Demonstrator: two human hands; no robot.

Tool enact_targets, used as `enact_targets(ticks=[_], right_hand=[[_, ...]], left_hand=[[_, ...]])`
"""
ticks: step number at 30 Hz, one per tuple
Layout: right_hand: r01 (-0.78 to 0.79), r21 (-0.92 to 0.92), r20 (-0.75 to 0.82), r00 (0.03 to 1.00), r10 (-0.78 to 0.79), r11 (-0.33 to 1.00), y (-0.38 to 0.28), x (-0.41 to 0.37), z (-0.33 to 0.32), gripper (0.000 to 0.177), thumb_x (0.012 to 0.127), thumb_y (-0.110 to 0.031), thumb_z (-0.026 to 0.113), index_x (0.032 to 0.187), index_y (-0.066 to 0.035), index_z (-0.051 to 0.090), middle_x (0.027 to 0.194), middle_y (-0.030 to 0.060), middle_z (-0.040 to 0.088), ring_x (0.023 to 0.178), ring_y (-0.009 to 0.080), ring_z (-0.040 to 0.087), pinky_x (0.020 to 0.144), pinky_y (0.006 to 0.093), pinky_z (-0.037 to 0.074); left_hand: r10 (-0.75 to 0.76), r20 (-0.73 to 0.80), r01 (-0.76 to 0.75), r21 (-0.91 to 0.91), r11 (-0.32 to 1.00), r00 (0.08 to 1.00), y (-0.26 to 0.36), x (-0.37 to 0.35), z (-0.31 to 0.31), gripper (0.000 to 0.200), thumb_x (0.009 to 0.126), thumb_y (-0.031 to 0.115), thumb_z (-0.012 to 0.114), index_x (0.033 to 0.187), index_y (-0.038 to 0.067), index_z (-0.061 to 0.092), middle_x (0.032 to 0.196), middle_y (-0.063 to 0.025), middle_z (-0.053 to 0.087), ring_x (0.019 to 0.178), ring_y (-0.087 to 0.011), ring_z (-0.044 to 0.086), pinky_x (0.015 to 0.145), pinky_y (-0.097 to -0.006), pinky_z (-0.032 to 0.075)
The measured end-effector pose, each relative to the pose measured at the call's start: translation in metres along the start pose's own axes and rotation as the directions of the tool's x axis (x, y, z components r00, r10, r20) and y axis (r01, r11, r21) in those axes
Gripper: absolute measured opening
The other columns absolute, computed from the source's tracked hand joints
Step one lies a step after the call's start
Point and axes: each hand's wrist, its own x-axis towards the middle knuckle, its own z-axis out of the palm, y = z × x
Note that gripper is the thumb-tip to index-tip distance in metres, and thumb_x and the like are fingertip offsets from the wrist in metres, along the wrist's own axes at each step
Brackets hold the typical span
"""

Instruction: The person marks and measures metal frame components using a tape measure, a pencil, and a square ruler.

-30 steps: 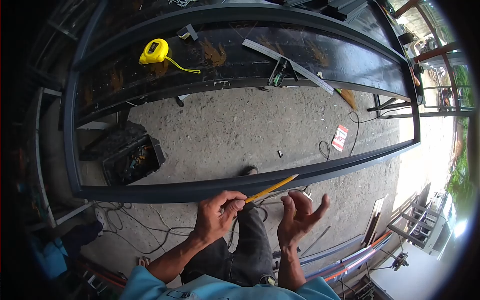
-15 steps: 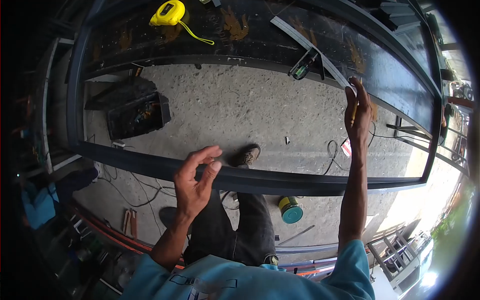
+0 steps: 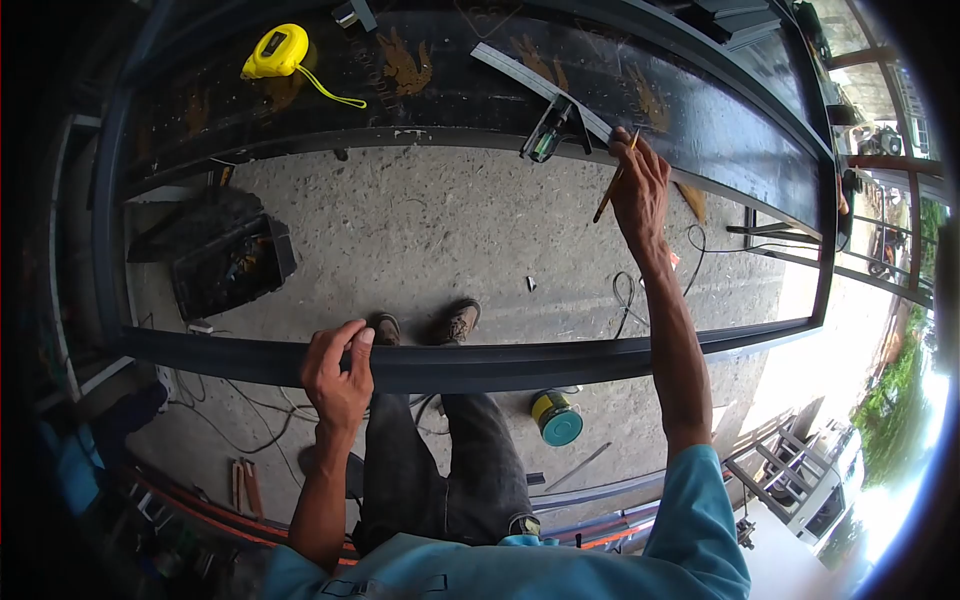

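Observation:
My right hand [image 3: 640,190] is closed around a pencil [image 3: 608,190], which slants down and to the left from between the fingers. Its fingertips are at the near end of a combination square [image 3: 512,72], whose steel blade lies diagonally across a dark board [image 3: 455,105]. The square's head [image 3: 550,130] sits at the board's near edge. My left hand [image 3: 338,380] overlaps the front bar of a dark metal frame [image 3: 480,366], thumb and fingers drawn together, nothing visible between them. A yellow tape measure [image 3: 278,50] with a wrist strap rests on the board, further left.
On the concrete floor inside the frame stands an open black toolbox [image 3: 235,265]. A yellow can with a teal lid [image 3: 560,425] stands below the front bar. Cables [image 3: 250,440] run over the floor at left. Another person's blue clothing [image 3: 80,470] shows at far left.
My view has shifted, so the frame appears further left. My right hand now shows the pencil clearly across its fingers. The fingers and thumb of my left hand have come closer together.

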Motion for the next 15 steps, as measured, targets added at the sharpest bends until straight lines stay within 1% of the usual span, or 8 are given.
enact_targets(ticks=[2,3,5,6,9,11,13,15], right_hand=[[0.012,0.06,-0.03,0.999,-0.011,0.998,-0.006,0.0,-0.006,0.034,0.08,0.004,0.056,0.111,-0.009,0.055,0.116,0.0065,0.062,0.113,0.0248,0.054,0.094,0.0413,0.036],[0.02,0.072,-0.079,0.997,-0.014,0.997,-0.012,-0.002,-0.008,0.034,0.075,0.008,0.058,0.105,-0.008,0.057,0.114,0.0071,0.064,0.107,0.0255,0.059,0.086,0.0378,0.044],[-0.111,0.166,-0.004,0.994,0.114,0.98,-0.042,-0.007,-0.025,0.032,0.076,0.007,0.055,0.104,-0.008,0.058,0.109,0.0096,0.065,0.096,0.0294,0.063,0.073,0.0364,0.05],[-0.294,0.188,0.15,0.951,0.269,0.937,-0.06,-0.008,-0.038,0.027,0.079,0.004,0.054,0.103,-0.006,0.059,0.1,0.0128,0.066,0.088,0.0274,0.067,0.065,0.034,0.051],[-0.642,0.482,0.36,0.766,0.533,0.596,-0.092,-0.016,-0.041,0.016,0.085,-0.002,0.053,0.099,-0.003,0.06,0.085,0.0127,0.067,0.083,0.0205,0.068,0.066,0.0305,0.05],[-0.639,0.491,0.26,0.756,0.601,0.592,-0.106,-0.023,-0.034,0.023,0.082,0.003,0.048,0.097,-0.007,0.063,0.084,0.0121,0.069,0.084,0.0238,0.069,0.071,0.0323,0.051],[-0.62,0.5,0.226,0.767,0.6,0.605,-0.115,-0.02,-0.03,0.02,0.081,0.004,0.049,0.095,-0.005,0.061,0.082,0.0092,0.066,0.079,0.0171,0.066,0.069,0.0279,0.049],[-0.615,0.468,0.162,0.765,0.623,0.634,-0.127,-0.01,-0.024,0.018,0.079,0.004,0.053,0.092,-0.005,0.063,0.083,0.0104,0.067,0.081,0.0209,0.067,0.071,0.0305,0.049]], left_hand=[[-0.01,0.029,0.011,-0.023,1.0,1.0,-0.001,0.0,-0.001,0.013,0.085,0.011,0.066,0.093,0.001,0.066,0.081,-0.0107,0.064,0.072,-0.0225,0.061,0.065,-0.0308,0.048],[-0.031,0.058,0.033,-0.04,0.999,0.998,-0.001,0.0,-0.002,0.015,0.087,0.014,0.065,0.094,0.001,0.065,0.083,-0.011,0.064,0.074,-0.0218,0.061,0.066,-0.0306,0.048],[-0.01,0.077,0.015,-0.064,0.998,0.997,-0.001,0.001,-0.001,0.016,0.087,0.014,0.064,0.095,0.001,0.065,0.083,-0.0113,0.064,0.073,-0.0217,0.061,0.066,-0.0307,0.048],[-0.007,0.083,0.014,-0.076,0.997,0.996,0.0,0.0,-0.003,0.017,0.087,0.015,0.064,0.096,0.001,0.065,0.083,-0.0116,0.064,0.073,-0.0216,0.061,0.066,-0.0307,0.048],[0.036,0.148,-0.016,-0.135,0.991,0.988,-0.008,-0.005,-0.008,0.019,0.085,0.016,0.066,0.097,0.001,0.065,0.085,-0.0117,0.066,0.075,-0.0225,0.064,0.066,-0.0302,0.05],[0.146,0.186,-0.129,-0.101,0.987,0.972,-0.006,-0.01,-0.013,0.017,0.081,0.015,0.068,0.094,0.004,0.066,0.081,-0.0109,0.067,0.072,-0.0254,0.066,0.064,-0.0314,0.051],[0.215,0.154,-0.202,-0.097,0.975,0.964,-0.006,-0.01,-0.015,0.016,0.081,0.016,0.068,0.091,0.004,0.066,0.081,-0.0109,0.068,0.072,-0.0267,0.066,0.063,-0.0319,0.051],[0.188,0.181,-0.168,-0.12,0.979,0.965,-0.007,-0.011,-0.014,0.014,0.082,0.016,0.066,0.09,0.004,0.066,0.082,-0.011,0.067,0.072,-0.0279,0.066,0.062,-0.0325,0.051]])
